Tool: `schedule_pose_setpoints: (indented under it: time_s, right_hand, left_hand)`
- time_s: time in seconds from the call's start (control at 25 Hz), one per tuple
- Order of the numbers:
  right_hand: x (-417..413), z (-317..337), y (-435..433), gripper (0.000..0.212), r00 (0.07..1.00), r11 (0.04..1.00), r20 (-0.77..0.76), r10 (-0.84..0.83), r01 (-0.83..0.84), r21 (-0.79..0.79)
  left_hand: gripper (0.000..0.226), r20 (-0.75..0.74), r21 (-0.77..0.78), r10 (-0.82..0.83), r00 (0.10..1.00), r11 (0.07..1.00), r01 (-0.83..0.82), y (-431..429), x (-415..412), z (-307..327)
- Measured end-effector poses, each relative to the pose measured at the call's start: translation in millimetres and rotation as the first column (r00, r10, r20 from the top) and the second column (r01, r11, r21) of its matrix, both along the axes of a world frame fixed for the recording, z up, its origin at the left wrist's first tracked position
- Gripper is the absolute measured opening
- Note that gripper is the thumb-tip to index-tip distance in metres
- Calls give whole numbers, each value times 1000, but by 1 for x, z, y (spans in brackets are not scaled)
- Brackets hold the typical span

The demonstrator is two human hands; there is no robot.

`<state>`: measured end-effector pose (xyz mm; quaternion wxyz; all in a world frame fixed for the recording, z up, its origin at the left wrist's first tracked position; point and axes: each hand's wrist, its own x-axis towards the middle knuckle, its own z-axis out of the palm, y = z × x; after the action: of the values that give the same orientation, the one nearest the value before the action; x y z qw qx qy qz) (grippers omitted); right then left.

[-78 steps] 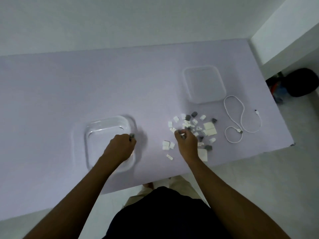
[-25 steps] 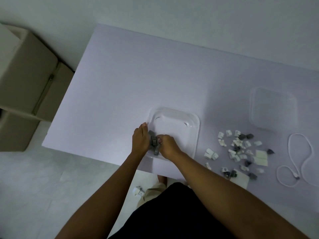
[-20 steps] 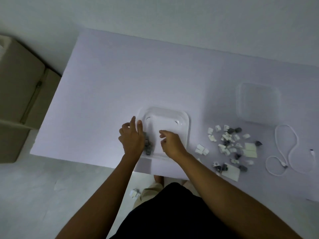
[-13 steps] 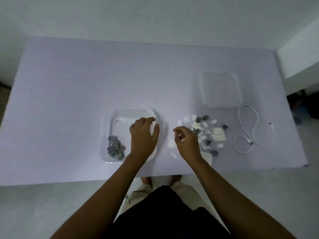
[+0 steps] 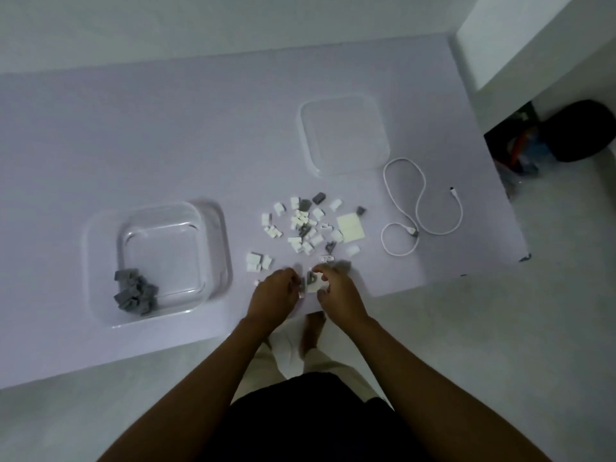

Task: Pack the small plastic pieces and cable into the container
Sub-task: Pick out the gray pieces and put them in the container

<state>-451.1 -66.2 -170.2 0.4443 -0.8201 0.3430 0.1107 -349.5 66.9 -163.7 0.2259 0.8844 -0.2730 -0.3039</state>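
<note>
The pale lilac table (image 5: 166, 128) fills most of the view, with a white wall behind it. On the floor off its right end sits a black bag (image 5: 580, 135).

The clear square container (image 5: 100, 261) stands open on the table's near left part. A heap of grey pieces (image 5: 135, 293) lies in its near-left corner. Its clear lid (image 5: 343, 135) lies flat, well apart, farther back and to the right.

The white cable (image 5: 423, 208) rests in loose loops just right of the lid's near corner. Both of its plugs lie on the table.

Between container and cable lies a scatter of loose pieces (image 5: 306, 228), mostly white with a few grey. A flat cream square (image 5: 350, 228) lies at its right side.

The 2 hands meet at the table's near edge, just below the scatter. The left hand (image 5: 276, 293) has curled fingers, their tips at a small grey piece (image 5: 301, 284). The right hand (image 5: 340, 291) curves forefinger and thumb around another grey piece (image 5: 311, 278). That piece lies on a flat white square (image 5: 316, 286). I cannot tell whether either hand actually grips its piece.
</note>
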Motion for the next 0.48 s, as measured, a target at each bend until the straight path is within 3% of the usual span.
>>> schedule_pose_setpoints:
  time_s: [0.16,0.28,0.4,0.48]
  right_hand:
    - [11,-11,-8,38,979,974,55,197,-190,-121]
    - [12,-15,-17,28,973,967,107,202,-181,-178]
    - [3,-4,-32,19,981,995,170,-92,84,50]
    - [-4,3,-49,13,886,862,116,-448,394,319]
  left_hand:
    - [18,42,9,65,997,998,-65,-13,-3,2]
    - [27,107,59,62,992,996,-69,-17,-6,-2]
    - [38,149,121,51,988,990,-69,-26,-12,-3]
    - [37,138,126,72,988,988,-90,-37,-15,-1]
